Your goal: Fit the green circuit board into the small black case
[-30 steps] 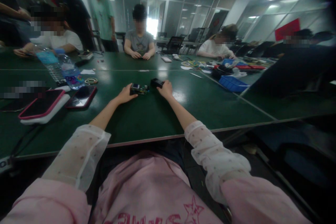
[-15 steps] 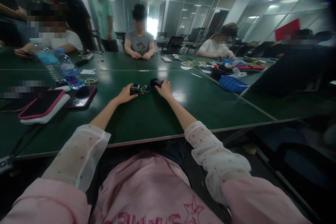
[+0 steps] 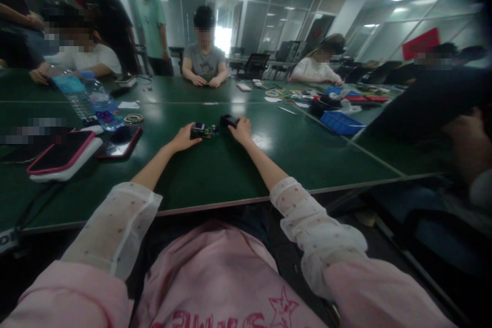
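On the green table [image 3: 215, 174], my left hand [image 3: 186, 137] is closed on the left end of a small circuit board [image 3: 205, 131]. The board has a little screen on top, and loose-looking small parts show at its right end. My right hand [image 3: 242, 131] grips a black box-shaped case [image 3: 229, 121] from its right side. Board and case lie nearly end to end, with a narrow gap or light contact between them; I cannot tell which. My fingers hide the outer ends of both.
Phones [image 3: 120, 142], a power-bank-like stack [image 3: 63, 154], water bottles [image 3: 103, 107] and a tape roll [image 3: 133, 119] are at the left. A blue tray [image 3: 341, 122], a pen [image 3: 287, 110] and tangled wires [image 3: 286, 93] lie at the right. Several people sit around the table.
Both hands, the board and the case stay almost where they were. At the far right, a neighbouring person's arm has come into view.
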### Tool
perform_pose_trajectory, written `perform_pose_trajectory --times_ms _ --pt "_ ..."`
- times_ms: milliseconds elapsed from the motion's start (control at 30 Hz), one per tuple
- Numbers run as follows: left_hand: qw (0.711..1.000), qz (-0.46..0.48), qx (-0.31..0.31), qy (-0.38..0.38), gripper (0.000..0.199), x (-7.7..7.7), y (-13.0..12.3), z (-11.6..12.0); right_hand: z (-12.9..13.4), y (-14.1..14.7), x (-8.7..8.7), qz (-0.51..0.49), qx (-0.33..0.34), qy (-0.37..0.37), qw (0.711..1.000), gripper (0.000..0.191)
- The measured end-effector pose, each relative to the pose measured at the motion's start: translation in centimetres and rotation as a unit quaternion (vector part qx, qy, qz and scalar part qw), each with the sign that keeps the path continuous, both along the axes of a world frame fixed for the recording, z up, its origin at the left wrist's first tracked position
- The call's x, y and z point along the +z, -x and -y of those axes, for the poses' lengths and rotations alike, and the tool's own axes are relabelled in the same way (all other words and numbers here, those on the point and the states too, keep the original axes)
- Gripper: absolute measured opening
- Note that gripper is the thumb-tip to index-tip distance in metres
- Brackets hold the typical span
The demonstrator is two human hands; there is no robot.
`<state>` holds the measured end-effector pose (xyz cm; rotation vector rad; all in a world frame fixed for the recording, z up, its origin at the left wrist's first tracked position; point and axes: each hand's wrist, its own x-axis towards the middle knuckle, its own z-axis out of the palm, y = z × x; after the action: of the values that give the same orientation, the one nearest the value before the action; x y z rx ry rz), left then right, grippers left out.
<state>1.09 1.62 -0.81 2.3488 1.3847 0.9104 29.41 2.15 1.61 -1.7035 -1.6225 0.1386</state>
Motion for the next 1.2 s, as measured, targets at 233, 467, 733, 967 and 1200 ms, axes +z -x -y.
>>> perform_pose_trajectory --times_ms 233,467,733,967,1200 --pt "1.0 -0.008 0.0 -0.003 0.083 -0.07 0.03 -0.07 -0.58 -0.37 -0.42 -0.019 0.011 -0.014 1.0 0.047" --pt "1.0 -0.003 0.0 -0.006 0.079 -0.06 0.02 -0.03 -0.52 -0.47 -0.36 -0.028 0.015 -0.024 0.999 0.048" --pt "1.0 -0.018 -0.008 -0.014 0.078 0.11 0.01 -0.02 -0.23 -0.39 0.04 0.002 0.002 0.007 1.0 0.048" --pt "1.0 -0.011 -0.012 -0.004 0.076 0.22 0.08 0.11 -0.22 -0.19 0.35 -0.005 0.015 0.019 1.0 0.047" --pt "1.0 -0.018 -0.006 -0.002 0.077 0.5 -0.05 0.32 -0.56 0.32 0.41 -0.026 0.066 -0.038 0.997 0.045"
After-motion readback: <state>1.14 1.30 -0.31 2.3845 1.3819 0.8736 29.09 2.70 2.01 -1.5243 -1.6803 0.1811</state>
